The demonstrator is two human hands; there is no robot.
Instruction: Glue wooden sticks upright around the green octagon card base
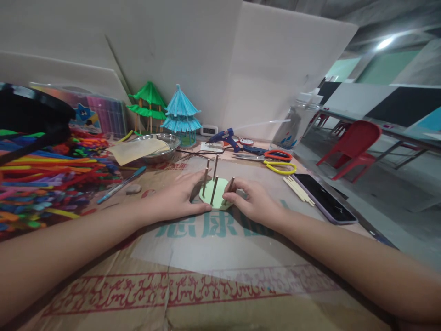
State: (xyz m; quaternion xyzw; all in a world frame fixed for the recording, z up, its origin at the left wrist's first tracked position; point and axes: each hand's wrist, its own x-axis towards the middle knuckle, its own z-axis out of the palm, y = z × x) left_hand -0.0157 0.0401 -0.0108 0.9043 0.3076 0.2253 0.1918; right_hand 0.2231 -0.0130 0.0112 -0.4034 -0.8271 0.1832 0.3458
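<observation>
A pale green disc (222,192) lies on the covered cardboard in front of me, with several thin brown sticks (214,190) standing up from it. My left hand (172,197) steadies the disc from the left, its thumb at the near edge and its fingers at the far left edge. Thumb and fingers of my right hand (253,200) are closed on a brown stick (232,183) at the disc's right side. That stick leans slightly, and its lower end is partly hidden by my fingertips.
Pipe cleaners (51,179) pile up at left, near a blue pen (120,185). Behind stand a metal bowl (174,140), green (150,94) and blue (178,101) pagoda models and a glue gun (225,137). Scissors (280,156), pale sticks (299,191) and a phone (322,195) lie right.
</observation>
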